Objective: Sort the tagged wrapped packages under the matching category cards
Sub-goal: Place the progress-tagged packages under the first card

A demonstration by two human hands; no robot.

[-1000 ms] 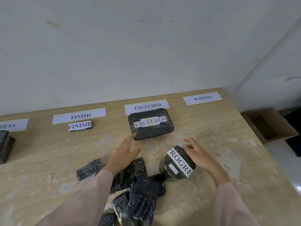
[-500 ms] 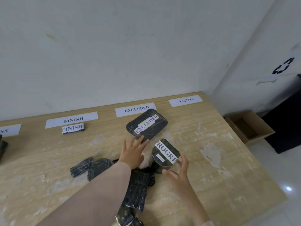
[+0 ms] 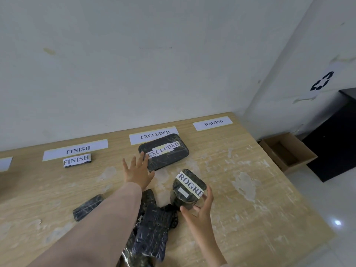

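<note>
White category cards lie along the back of the table: FINISH (image 3: 77, 148), EXCLUDED (image 3: 154, 134) and WAITING (image 3: 212, 122). A small package tagged FINISH (image 3: 77, 159) lies under its card. A flat black package tagged EXCLUDED (image 3: 165, 151) lies skewed under its card. My left hand (image 3: 137, 171) is open, fingers spread, its fingertips at that package's near left corner. My right hand (image 3: 200, 209) cups the near side of a rounded black package (image 3: 187, 187) whose tag reads "ROGRE". A heap of black wrapped packages (image 3: 152, 232) lies by my left forearm.
A single small black package (image 3: 87, 207) lies left of my forearm. Part of another white card (image 3: 4, 163) shows at the left edge. The table's right edge drops to the floor, where an open cardboard box (image 3: 289, 151) and a black cabinet (image 3: 335, 135) stand.
The EXCLUDED package has been turned askew and pushed back towards its card. My right hand went from the far side of the "ROGRE" package to its near side. The view swung right.
</note>
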